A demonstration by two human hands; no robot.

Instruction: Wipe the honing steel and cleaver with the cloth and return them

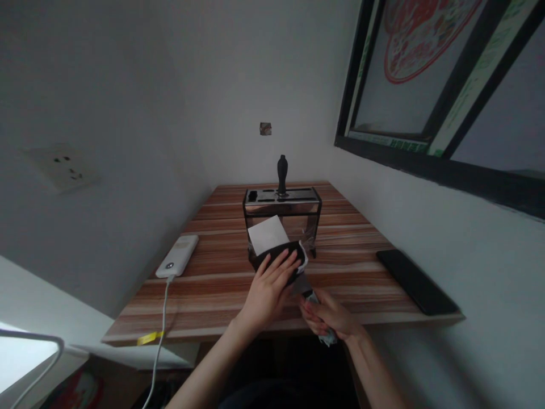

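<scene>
**Knife against cloth near the table's edge**

The left hand (272, 284) lies flat, fingers spread, on a black cloth (294, 251) just in front of the knife block (281, 211). The right hand (331, 316) is clenched round a knife (303, 285), whose blade touches the cloth.

- The left hand (270, 284) lies flat, fingers spread, on a black pad (293, 253) with a white edge, at the middle of the wooden table (213, 284).
- The right hand (330, 315) is closed around the handle of a knife (303, 286); its grey blade points up-left and reaches the pad's near edge.
- A white card (267, 234) leans just behind the pad, against a clear knife block (281, 213).
- One black handle (282, 173) stands upright in the block's top.
- Near the left edge lies a white power bank (177, 255), and its cable (162, 318) hangs over the near edge.
- A black phone (416, 281) lies flat at the right edge.
</scene>
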